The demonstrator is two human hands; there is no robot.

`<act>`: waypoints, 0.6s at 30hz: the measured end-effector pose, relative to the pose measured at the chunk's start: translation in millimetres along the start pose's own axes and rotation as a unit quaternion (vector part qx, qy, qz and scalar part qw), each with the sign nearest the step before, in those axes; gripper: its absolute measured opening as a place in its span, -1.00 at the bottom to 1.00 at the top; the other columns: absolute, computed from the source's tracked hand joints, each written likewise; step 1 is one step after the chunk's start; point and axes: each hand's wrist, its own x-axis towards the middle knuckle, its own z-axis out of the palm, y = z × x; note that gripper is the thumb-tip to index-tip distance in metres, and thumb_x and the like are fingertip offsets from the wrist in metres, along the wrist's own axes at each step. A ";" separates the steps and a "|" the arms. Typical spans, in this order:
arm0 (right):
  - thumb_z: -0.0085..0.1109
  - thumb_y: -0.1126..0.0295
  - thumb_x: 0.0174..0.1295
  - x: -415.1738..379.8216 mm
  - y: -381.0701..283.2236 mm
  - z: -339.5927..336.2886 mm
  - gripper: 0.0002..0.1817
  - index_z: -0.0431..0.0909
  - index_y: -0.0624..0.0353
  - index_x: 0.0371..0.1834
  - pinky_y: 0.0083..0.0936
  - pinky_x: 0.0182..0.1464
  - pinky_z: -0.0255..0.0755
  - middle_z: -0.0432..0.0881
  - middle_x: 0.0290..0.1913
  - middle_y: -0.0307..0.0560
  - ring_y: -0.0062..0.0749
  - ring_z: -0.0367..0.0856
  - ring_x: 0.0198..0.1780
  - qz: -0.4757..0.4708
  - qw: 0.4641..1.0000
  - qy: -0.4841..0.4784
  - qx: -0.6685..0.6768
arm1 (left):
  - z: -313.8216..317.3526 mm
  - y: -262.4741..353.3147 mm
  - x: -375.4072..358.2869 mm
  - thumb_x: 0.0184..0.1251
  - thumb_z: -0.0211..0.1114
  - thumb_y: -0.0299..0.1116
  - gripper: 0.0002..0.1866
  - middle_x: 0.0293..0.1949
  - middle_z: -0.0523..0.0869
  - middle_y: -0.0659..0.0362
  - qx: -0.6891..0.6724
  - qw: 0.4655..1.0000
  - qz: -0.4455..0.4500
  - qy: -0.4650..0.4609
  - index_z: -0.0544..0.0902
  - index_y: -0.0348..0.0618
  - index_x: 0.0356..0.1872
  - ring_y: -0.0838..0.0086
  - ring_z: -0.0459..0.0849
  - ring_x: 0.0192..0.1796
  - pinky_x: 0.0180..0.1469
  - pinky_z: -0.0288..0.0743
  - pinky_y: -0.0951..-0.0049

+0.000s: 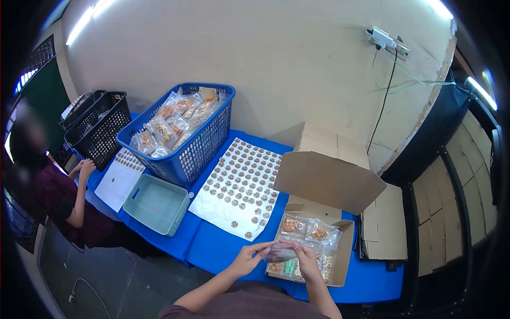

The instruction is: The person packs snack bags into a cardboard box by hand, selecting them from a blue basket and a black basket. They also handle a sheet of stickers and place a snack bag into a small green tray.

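Between my left hand [248, 260] and my right hand [308, 261] is a clear plastic packet [278, 251], pinched at both sides. What it contains is too blurred to make out. The packet is held above the near part of an open cardboard box [348, 231]. Inside the box lie several clear snack packets [321, 232], some with orange-brown pieces and some with pale ones. A small green item [289, 267] shows below my hands. Part of the box's contents is hidden by my hands and the packet.
Left of the box lies a white sheet of round stickers [226, 211]. A blue basket [204, 151] full of packets stands behind a pale green tray [130, 208]. Black crates [101, 139] stand farther left, near another person [58, 196]. Flattened cardboard [390, 223] is at right.
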 end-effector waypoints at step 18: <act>0.25 0.41 0.21 -11.1 12.9 24.6 -0.48 0.38 0.26 0.24 -0.53 0.12 0.34 0.53 0.05 -0.11 -0.47 0.49 0.06 0.008 1.000 0.003 0.018 | -0.5 -26.8 5.1 0.40 0.17 -0.32 -0.54 0.09 0.50 0.14 -0.131 0.984 -0.058 -0.108 0.33 -0.24 0.24 0.57 0.50 0.06 0.12 0.40 0.52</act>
